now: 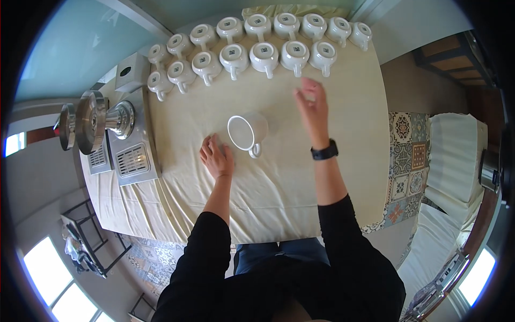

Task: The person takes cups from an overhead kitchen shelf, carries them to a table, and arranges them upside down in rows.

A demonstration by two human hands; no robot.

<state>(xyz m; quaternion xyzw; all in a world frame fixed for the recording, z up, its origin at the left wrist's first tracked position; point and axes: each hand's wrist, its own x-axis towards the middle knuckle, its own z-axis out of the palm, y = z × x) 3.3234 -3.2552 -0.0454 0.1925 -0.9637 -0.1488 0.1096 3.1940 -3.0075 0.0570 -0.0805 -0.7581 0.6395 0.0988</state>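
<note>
A white cup (260,126) stands alone near the middle of the cloth, its opening turned toward the left and its handle pointing at me. I cannot tell whether it rests flat or tilted. My left hand (216,156) lies on the cloth just left of this cup, fingers spread and holding nothing. My right hand (314,105) is reached forward beyond the cup, with thumb and fingers bent but apart and nothing between them. Just past its fingertips is an upside-down white cup (323,52), the right end of the front row.
Two rows of upside-down cups (234,55) line the far side of the cloth-covered table (343,134). On the left are a metal machine with a drip grate (132,160) and a grey box (132,71). Patterned floor tiles (402,161) and a white-draped surface (453,155) lie to the right.
</note>
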